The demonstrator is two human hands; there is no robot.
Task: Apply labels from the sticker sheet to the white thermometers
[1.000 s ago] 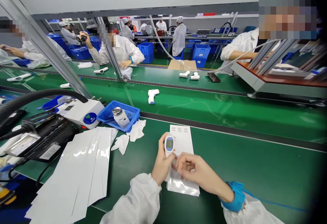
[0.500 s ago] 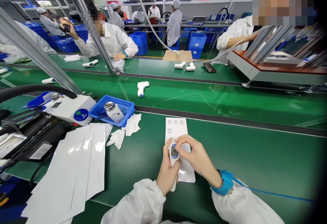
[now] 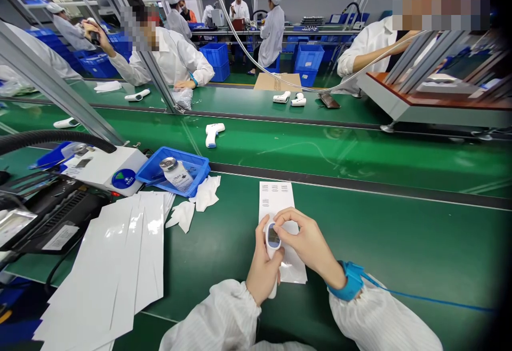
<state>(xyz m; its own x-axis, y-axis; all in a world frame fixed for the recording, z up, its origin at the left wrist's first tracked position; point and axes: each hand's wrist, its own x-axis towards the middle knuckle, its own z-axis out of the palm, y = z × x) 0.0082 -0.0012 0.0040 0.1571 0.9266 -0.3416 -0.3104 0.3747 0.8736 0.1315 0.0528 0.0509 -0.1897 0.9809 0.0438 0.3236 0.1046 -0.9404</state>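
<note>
My left hand (image 3: 262, 271) is wrapped round a white infrared thermometer (image 3: 272, 239) with a small blue-framed screen facing up. Fingers of my right hand (image 3: 306, 241) pinch at the top of that screen. Both hands hover over a white plastic bag (image 3: 280, 217) lying flat on the green bench. A blue strap (image 3: 349, 281) with a cord circles my right wrist.
A fan of white bags (image 3: 116, 265) lies to the left, with wipes (image 3: 196, 204), a blue tray (image 3: 160, 172) holding a bottle (image 3: 176, 174), and a black sealer machine (image 3: 52, 217). One thermometer (image 3: 213, 133) lies on the green conveyor (image 3: 320, 151). Other workers sit across.
The thermometer was tipped from upright to lying over the bag, and my right hand moved up onto its screen. In the last half second little shifted.
</note>
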